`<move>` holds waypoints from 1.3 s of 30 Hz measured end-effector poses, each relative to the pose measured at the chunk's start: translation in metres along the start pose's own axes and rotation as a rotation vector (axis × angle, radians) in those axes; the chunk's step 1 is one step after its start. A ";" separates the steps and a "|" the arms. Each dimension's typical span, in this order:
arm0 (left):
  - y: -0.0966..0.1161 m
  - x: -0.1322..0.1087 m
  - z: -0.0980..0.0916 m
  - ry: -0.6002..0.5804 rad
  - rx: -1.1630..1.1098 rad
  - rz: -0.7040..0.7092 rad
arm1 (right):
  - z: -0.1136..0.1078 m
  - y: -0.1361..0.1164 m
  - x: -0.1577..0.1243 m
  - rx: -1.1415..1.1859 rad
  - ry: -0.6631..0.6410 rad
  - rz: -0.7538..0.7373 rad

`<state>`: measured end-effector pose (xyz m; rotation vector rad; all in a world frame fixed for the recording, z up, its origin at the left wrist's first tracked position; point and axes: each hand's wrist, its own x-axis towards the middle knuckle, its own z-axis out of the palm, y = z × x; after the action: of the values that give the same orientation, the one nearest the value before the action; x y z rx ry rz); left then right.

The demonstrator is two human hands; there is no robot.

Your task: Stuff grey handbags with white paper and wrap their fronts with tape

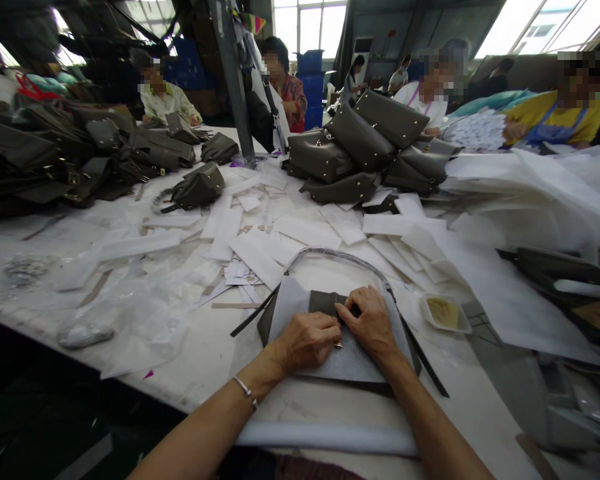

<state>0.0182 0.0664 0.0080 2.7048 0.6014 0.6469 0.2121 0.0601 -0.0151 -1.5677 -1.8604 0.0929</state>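
A dark grey handbag [266,323] lies on the table in front of me, a pale protective sheet [290,303] covering its face. Its handle [325,252] arches away from me and appears wrapped in clear plastic. A dark closure strap [323,301] crosses the sheet near the middle. My left hand [307,341] is closed with curled fingers beside a small gold-coloured metal piece [338,345]; what it pinches is hidden. My right hand [373,321] is closed at the strap's right end, thumb and fingers pressing on it. Loose dark straps hang out at both sides of the bag.
Finished-looking dark bags [365,143] are piled beyond, and more bags [95,147] fill the left. White paper pieces [305,231] and plastic film [145,313] cover the table. A shallow plastic tray [445,313] sits right of the bag. Several people work across the table.
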 end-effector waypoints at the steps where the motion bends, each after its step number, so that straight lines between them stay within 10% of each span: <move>1: 0.001 0.001 -0.002 -0.038 0.009 -0.014 | 0.000 0.000 0.000 -0.004 -0.001 0.002; 13: 0.022 -0.032 -0.003 -0.133 0.148 -0.078 | -0.018 -0.014 -0.001 0.233 -0.008 -0.020; 21: 0.020 -0.037 0.004 0.004 0.102 -0.036 | -0.041 -0.018 -0.009 0.313 -0.548 -0.076; 39: 0.023 -0.030 -0.002 -0.048 0.102 -0.032 | -0.028 -0.029 -0.021 0.108 -0.395 -0.099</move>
<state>0.0003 0.0331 0.0073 2.7897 0.6818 0.5553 0.2032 0.0234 0.0099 -1.4559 -2.1896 0.4801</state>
